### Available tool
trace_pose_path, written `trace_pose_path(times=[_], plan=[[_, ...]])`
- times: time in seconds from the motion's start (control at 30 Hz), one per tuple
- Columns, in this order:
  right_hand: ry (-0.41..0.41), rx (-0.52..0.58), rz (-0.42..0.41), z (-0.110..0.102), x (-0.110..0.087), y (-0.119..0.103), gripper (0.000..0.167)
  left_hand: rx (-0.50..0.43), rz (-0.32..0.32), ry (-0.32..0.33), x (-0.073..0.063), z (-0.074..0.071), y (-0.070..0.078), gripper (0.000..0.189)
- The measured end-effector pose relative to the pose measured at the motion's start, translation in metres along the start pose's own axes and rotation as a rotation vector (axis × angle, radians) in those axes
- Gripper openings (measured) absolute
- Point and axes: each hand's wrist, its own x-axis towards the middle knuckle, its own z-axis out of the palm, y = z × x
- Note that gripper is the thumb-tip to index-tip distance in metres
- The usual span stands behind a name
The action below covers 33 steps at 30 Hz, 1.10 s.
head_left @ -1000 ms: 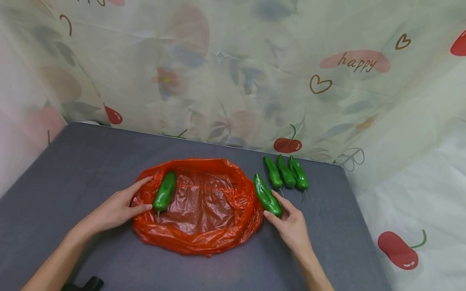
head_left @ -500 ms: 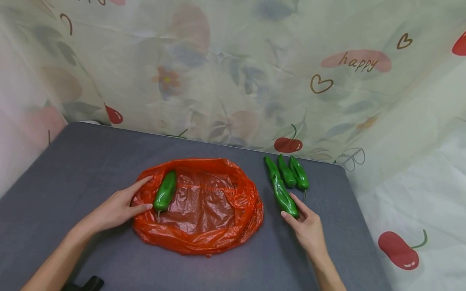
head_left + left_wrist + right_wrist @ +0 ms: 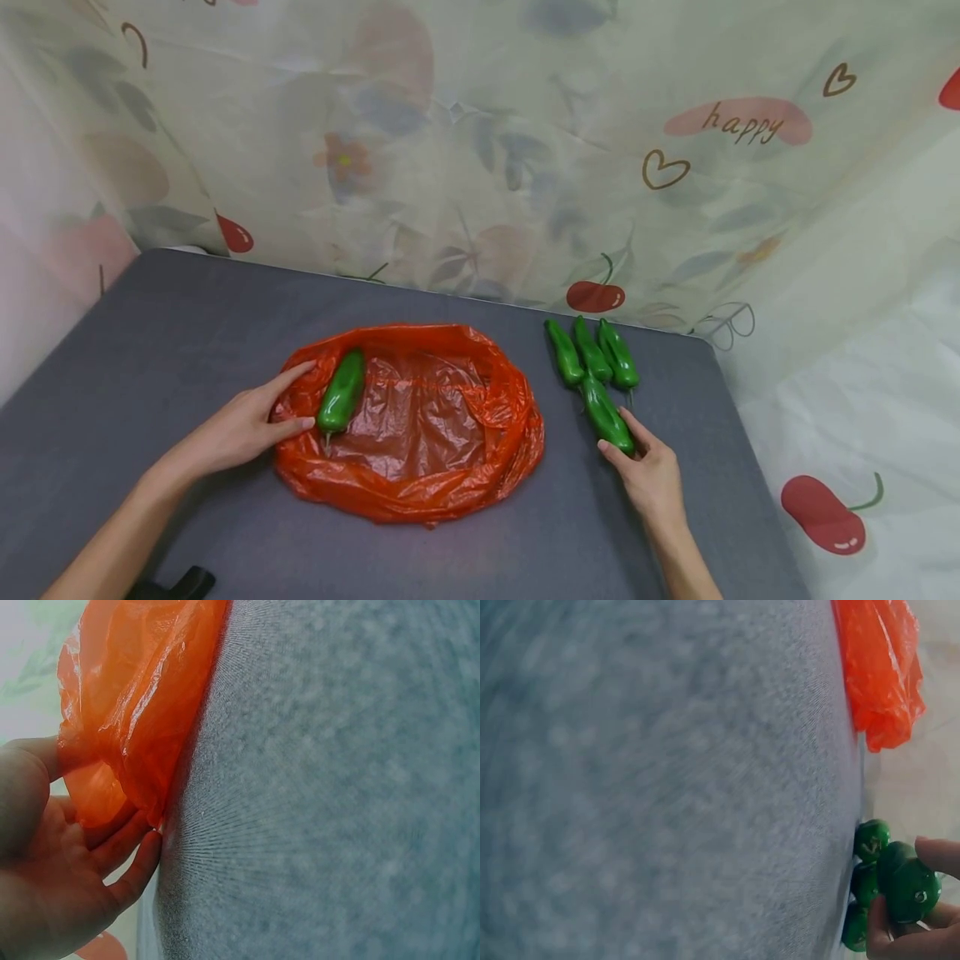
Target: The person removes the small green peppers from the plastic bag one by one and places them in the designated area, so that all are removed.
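Observation:
My left hand [image 3: 243, 425] grips the left rim of a red plastic bag [image 3: 420, 500], which lies wide open on the table. In the left wrist view, its thumb and fingers sit around the edge of the bag [image 3: 142, 697]. One green chili pepper [image 3: 342, 392] lies inside, against the bag's left side. To the right of the bag, my right hand [image 3: 651, 475] pinches another green pepper [image 3: 606, 417] by its thick end, thumb on one side and fingers on the other. The held pepper's tip overlaps the row of peppers [image 3: 564, 353] behind it.
Three green peppers lie side by side near the table's back right edge, including a middle pepper [image 3: 592, 350] and a right pepper [image 3: 618, 354]. The grey tabletop [image 3: 420, 558] meets a printed curtain [image 3: 480, 150]. A black object [image 3: 191, 583] shows at bottom left.
My right hand has moved right with its pepper, from the bag's right rim toward the row of peppers. The left hand and bag have stayed in place.

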Motion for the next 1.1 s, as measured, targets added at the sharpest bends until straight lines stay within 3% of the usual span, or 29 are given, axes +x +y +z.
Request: trace_pose_path(times=[0.43, 0.73, 1.1], plan=[[-0.029, -0.044, 0.035, -0.0002, 0.0024, 0.0088, 0.073, 0.006, -0.011, -0.002, -0.0005, 0.0006, 0.0005, 0.080], [-0.060, -0.041, 0.030, 0.0016, 0.0038, 0.0102, 0.067, 0.008, -0.010, -0.001, -0.0002, 0.0003, 0.0001, 0.079], [-0.016, -0.126, 0.005, 0.0055, 0.0047, 0.0090, 0.070, -0.002, -0.013, -0.002, -0.0007, 0.0008, 0.0004, 0.079]])
